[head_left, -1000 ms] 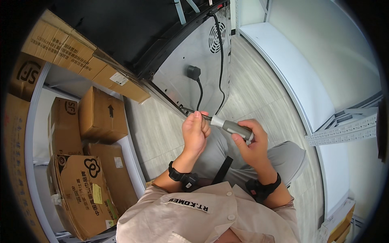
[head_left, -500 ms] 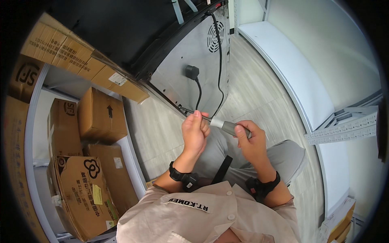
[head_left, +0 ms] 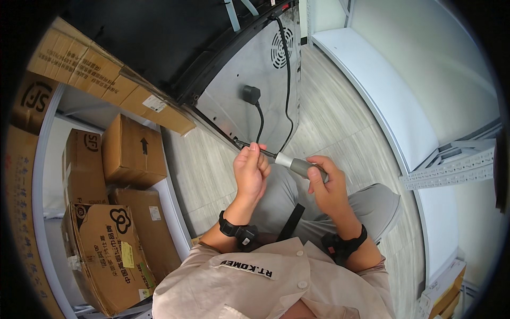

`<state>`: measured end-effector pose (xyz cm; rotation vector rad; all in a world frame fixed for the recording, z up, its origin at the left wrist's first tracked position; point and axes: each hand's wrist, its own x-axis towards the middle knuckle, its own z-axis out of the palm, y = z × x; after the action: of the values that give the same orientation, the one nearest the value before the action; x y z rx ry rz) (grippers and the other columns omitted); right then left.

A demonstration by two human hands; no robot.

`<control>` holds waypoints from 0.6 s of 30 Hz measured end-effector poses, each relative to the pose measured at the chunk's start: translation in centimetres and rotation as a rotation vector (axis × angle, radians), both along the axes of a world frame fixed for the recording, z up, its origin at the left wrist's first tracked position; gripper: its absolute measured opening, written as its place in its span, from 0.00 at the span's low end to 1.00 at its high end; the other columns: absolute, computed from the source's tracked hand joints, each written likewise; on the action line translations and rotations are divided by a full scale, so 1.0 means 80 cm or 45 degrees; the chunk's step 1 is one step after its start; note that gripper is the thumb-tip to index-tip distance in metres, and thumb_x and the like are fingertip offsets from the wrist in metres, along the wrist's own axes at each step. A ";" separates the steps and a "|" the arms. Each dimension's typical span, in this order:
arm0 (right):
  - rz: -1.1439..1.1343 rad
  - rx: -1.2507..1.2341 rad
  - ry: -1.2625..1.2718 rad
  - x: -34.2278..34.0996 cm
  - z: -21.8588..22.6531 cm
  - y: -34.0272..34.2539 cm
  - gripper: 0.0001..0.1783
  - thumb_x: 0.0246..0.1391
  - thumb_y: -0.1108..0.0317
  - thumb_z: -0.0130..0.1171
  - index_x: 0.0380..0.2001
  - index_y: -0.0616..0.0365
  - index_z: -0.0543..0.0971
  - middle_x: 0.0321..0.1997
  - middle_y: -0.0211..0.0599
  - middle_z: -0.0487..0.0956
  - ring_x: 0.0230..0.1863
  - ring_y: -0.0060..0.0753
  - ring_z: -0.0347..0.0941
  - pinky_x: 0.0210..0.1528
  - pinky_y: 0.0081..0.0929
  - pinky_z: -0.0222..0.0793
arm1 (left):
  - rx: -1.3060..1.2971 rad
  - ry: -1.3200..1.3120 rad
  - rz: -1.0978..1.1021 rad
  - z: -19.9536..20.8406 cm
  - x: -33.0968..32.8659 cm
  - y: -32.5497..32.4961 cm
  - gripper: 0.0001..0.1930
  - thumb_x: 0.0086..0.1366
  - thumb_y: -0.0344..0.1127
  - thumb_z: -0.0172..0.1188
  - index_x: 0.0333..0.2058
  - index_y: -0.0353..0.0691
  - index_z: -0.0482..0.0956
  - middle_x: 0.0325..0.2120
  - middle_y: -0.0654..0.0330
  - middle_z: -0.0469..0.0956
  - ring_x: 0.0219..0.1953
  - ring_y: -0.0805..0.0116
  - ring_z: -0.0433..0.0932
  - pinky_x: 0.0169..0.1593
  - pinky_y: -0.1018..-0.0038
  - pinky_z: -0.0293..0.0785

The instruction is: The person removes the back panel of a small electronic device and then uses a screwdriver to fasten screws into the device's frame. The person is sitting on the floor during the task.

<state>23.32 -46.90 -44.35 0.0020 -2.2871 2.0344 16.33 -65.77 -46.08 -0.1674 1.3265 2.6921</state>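
Observation:
A screwdriver with a grey handle and a pale collar lies slantwise between my hands. My right hand is closed round the end of its handle. Farther along, the fingers of my left hand pinch the thin shaft. The shaft points at the lower left edge of a grey metal panel on a large black appliance. My left fingers partly cover the shaft, and I cannot make out what the tip touches. Just beyond them, a black power plug rests against the panel, its cord running down behind my left hand.
A second black cord runs down the panel past a round vent. Cardboard boxes fill a shelf on the left, and flattened cardboard lies under the appliance. White shelving curves along the right. The floor is pale wood-look.
My left hand has slid slightly left along the shaft, closer to the panel. My right hand keeps its grip on the handle, almost in place.

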 end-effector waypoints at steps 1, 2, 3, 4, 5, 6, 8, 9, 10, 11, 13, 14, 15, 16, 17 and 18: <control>0.037 0.092 0.032 -0.001 -0.003 0.001 0.23 0.46 0.75 0.66 0.47 0.62 0.72 0.35 0.40 0.78 0.34 0.29 0.74 0.36 0.27 0.70 | 0.026 0.007 0.010 0.001 0.000 0.001 0.14 0.72 0.41 0.50 0.34 0.35 0.74 0.14 0.73 0.52 0.16 0.81 0.48 0.19 0.80 0.45; 0.011 0.154 0.245 -0.004 -0.003 0.001 0.24 0.46 0.75 0.66 0.48 0.62 0.72 0.36 0.40 0.78 0.35 0.28 0.74 0.37 0.27 0.70 | 0.051 0.014 0.020 0.002 0.001 0.001 0.14 0.72 0.41 0.50 0.35 0.35 0.74 0.14 0.73 0.52 0.15 0.82 0.48 0.19 0.80 0.45; -0.015 0.215 0.458 -0.008 -0.002 0.000 0.25 0.46 0.76 0.65 0.49 0.62 0.71 0.37 0.40 0.78 0.37 0.28 0.75 0.37 0.27 0.70 | 0.077 0.021 0.031 0.004 0.002 0.002 0.13 0.72 0.40 0.49 0.35 0.35 0.74 0.14 0.73 0.52 0.15 0.82 0.48 0.19 0.80 0.45; -0.041 0.277 0.672 -0.011 -0.001 -0.002 0.27 0.45 0.76 0.65 0.51 0.62 0.70 0.37 0.39 0.79 0.38 0.28 0.75 0.38 0.27 0.70 | 0.073 0.028 0.049 0.006 0.001 0.002 0.14 0.72 0.40 0.49 0.36 0.34 0.74 0.13 0.73 0.52 0.15 0.82 0.48 0.19 0.80 0.45; -0.052 0.172 0.646 -0.010 0.001 -0.005 0.28 0.45 0.77 0.65 0.51 0.62 0.70 0.38 0.39 0.79 0.38 0.28 0.76 0.38 0.27 0.70 | 0.070 0.035 0.067 0.009 0.000 0.003 0.14 0.72 0.40 0.48 0.37 0.34 0.75 0.13 0.73 0.51 0.15 0.82 0.48 0.19 0.80 0.45; -0.062 0.067 0.620 -0.009 0.002 -0.009 0.29 0.44 0.77 0.65 0.52 0.62 0.69 0.38 0.39 0.79 0.39 0.28 0.76 0.39 0.27 0.70 | 0.066 0.042 0.085 0.011 -0.001 0.003 0.14 0.72 0.40 0.48 0.38 0.34 0.75 0.13 0.74 0.51 0.15 0.82 0.48 0.19 0.81 0.44; -0.048 -0.024 0.588 -0.008 0.003 -0.012 0.30 0.44 0.78 0.64 0.53 0.61 0.69 0.39 0.39 0.79 0.39 0.29 0.76 0.41 0.27 0.70 | 0.102 0.054 0.158 0.008 -0.005 -0.007 0.13 0.72 0.39 0.47 0.40 0.34 0.75 0.14 0.73 0.52 0.15 0.82 0.48 0.19 0.80 0.45; -0.029 -0.008 0.581 -0.009 0.003 -0.011 0.31 0.43 0.78 0.64 0.54 0.61 0.68 0.39 0.39 0.79 0.39 0.29 0.76 0.42 0.27 0.70 | 0.120 0.060 0.194 0.008 -0.007 -0.010 0.13 0.72 0.38 0.47 0.41 0.34 0.75 0.14 0.73 0.52 0.15 0.82 0.48 0.19 0.80 0.45; -0.013 0.010 0.573 -0.008 0.002 -0.011 0.32 0.43 0.78 0.64 0.54 0.61 0.68 0.39 0.40 0.79 0.39 0.29 0.76 0.42 0.27 0.70 | 0.151 0.027 0.207 0.009 -0.007 -0.011 0.14 0.73 0.39 0.46 0.42 0.34 0.74 0.14 0.73 0.52 0.15 0.82 0.47 0.19 0.80 0.45; 0.002 0.004 0.533 -0.007 0.002 -0.011 0.32 0.44 0.78 0.64 0.55 0.61 0.67 0.40 0.40 0.79 0.39 0.29 0.76 0.43 0.26 0.70 | 0.183 -0.006 0.220 0.010 -0.006 -0.010 0.15 0.73 0.40 0.45 0.43 0.34 0.74 0.14 0.73 0.51 0.15 0.81 0.47 0.19 0.80 0.44; 0.033 -0.010 0.450 -0.002 0.004 -0.011 0.32 0.44 0.77 0.64 0.55 0.61 0.67 0.40 0.41 0.80 0.39 0.29 0.76 0.44 0.26 0.70 | 0.246 -0.055 0.230 0.010 -0.007 -0.010 0.16 0.73 0.41 0.44 0.44 0.35 0.74 0.14 0.73 0.50 0.15 0.81 0.46 0.18 0.80 0.44; 0.029 -0.021 0.466 -0.002 0.006 -0.011 0.31 0.45 0.76 0.65 0.54 0.61 0.68 0.40 0.41 0.80 0.39 0.29 0.76 0.44 0.26 0.70 | 0.278 -0.070 0.228 0.008 -0.008 -0.011 0.16 0.73 0.41 0.44 0.44 0.35 0.74 0.14 0.73 0.50 0.15 0.81 0.46 0.18 0.80 0.44; 0.025 -0.031 0.482 -0.002 0.010 -0.011 0.30 0.45 0.76 0.65 0.54 0.61 0.69 0.41 0.42 0.80 0.39 0.29 0.77 0.43 0.25 0.70 | 0.311 -0.085 0.225 0.008 -0.009 -0.012 0.16 0.73 0.41 0.44 0.45 0.35 0.74 0.14 0.73 0.50 0.15 0.81 0.46 0.18 0.80 0.44; 0.020 -0.039 0.498 -0.002 0.012 -0.010 0.29 0.45 0.76 0.65 0.53 0.61 0.69 0.41 0.42 0.80 0.39 0.29 0.77 0.43 0.25 0.71 | 0.313 -0.094 0.232 0.008 -0.010 -0.011 0.15 0.73 0.41 0.44 0.44 0.36 0.74 0.14 0.73 0.50 0.15 0.81 0.46 0.18 0.80 0.44; 0.030 -0.051 0.400 -0.001 0.008 -0.009 0.28 0.45 0.75 0.65 0.52 0.61 0.70 0.41 0.43 0.80 0.38 0.31 0.77 0.42 0.26 0.71 | 0.316 -0.103 0.240 0.007 -0.010 -0.010 0.15 0.73 0.42 0.45 0.44 0.36 0.74 0.14 0.73 0.50 0.15 0.81 0.46 0.18 0.80 0.44; 0.040 -0.063 0.303 0.003 0.001 -0.008 0.27 0.45 0.75 0.66 0.51 0.61 0.71 0.40 0.44 0.81 0.38 0.32 0.78 0.41 0.26 0.72 | 0.319 -0.112 0.246 0.007 -0.010 -0.009 0.15 0.73 0.42 0.45 0.44 0.36 0.74 0.14 0.73 0.50 0.15 0.80 0.46 0.18 0.80 0.44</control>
<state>23.54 -47.55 -44.29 0.2631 -2.1054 1.9837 15.53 -66.52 -45.50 -0.3997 0.9842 2.9417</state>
